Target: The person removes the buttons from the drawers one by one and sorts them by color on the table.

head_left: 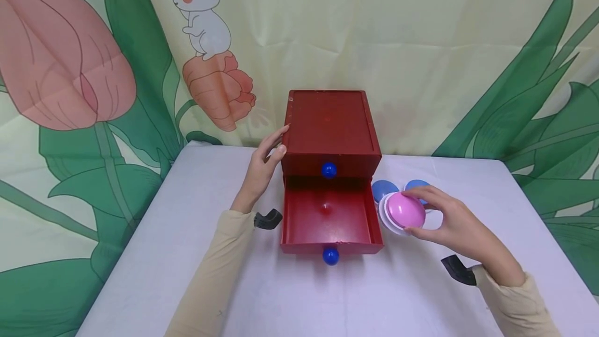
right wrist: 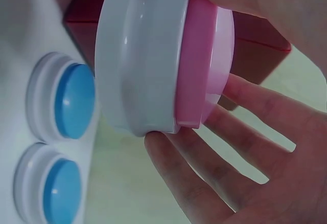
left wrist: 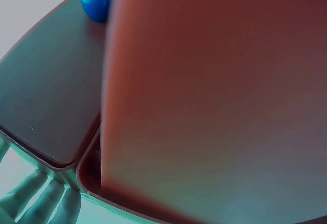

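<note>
In the head view, my right hand [head_left: 460, 222] grips a push button with a pink dome and white base [head_left: 406, 210], thumb and fingers around its edge. It is lifted beside the right wall of an extended lower drawer [head_left: 299, 248]. That drawer belongs to a red two-drawer box [head_left: 329, 124]; its upper drawer is closed. Flat against the box's left side, my left hand [head_left: 259, 173] touches it with extended fingers. Its fingers [left wrist: 43, 201] show at the box's edge in the left wrist view. The right wrist view shows the pink button [right wrist: 199, 65] tilted sideways in the grip.
Two blue push buttons with white bases, one [head_left: 383, 190] nearer the box and one [head_left: 415, 185] partly behind my right hand, sit on the white table [head_left: 187, 254]. Blue knobs [head_left: 329, 170] mark both drawer fronts. A printed curtain [head_left: 398, 56] hangs behind the box.
</note>
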`<state>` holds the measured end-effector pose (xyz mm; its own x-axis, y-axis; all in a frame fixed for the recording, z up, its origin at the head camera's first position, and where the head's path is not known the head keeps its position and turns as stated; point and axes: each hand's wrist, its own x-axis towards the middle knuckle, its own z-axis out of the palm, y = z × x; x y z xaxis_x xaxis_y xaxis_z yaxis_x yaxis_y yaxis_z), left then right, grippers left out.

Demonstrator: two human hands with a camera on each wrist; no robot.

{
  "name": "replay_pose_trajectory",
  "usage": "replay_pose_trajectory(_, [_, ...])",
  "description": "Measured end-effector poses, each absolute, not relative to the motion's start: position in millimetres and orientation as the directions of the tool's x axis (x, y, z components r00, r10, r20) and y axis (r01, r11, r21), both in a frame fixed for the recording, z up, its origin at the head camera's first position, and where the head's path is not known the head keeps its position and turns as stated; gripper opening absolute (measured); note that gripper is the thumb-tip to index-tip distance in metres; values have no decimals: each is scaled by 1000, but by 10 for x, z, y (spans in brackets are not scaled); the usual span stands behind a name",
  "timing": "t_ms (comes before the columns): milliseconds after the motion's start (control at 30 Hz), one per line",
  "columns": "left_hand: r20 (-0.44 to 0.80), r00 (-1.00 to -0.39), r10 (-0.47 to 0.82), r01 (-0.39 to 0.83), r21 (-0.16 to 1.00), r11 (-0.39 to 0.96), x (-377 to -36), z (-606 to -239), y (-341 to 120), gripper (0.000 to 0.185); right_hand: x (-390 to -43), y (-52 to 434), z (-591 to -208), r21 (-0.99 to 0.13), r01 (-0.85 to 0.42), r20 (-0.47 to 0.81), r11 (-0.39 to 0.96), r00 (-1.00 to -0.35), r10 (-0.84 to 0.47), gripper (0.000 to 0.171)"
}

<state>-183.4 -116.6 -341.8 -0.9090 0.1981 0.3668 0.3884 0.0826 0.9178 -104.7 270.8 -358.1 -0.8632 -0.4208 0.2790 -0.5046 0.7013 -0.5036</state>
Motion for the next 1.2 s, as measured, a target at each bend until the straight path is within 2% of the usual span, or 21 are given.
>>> replay_pose_trajectory(167, [359, -912, 200, 381, 921, 84, -1837, -3412, -1164, 50, -1063, 2737, -3711, -523, -489, 250, 698, -871, -423, 67])
replay_pose_trajectory(500, [354, -915, 194, 375, 924, 79, -1824, -3420, -1166, 49, -1126, 2754, -3969, -583, -399, 111, 708, -902, -417, 69])
replay_pose_trajectory(833, [358, -913, 196, 379, 922, 79, -1838, -3419, -1162, 49, -1139, 2780, -4176, -610, -449, 139, 653, -872, -469, 63])
replay_pose_trajectory(1200, [363, -911, 196, 382, 921, 73, -1831, -3418, -1160, 50, -1157, 2783, -4301, -604, -433, 95, 669, -873, -479, 68])
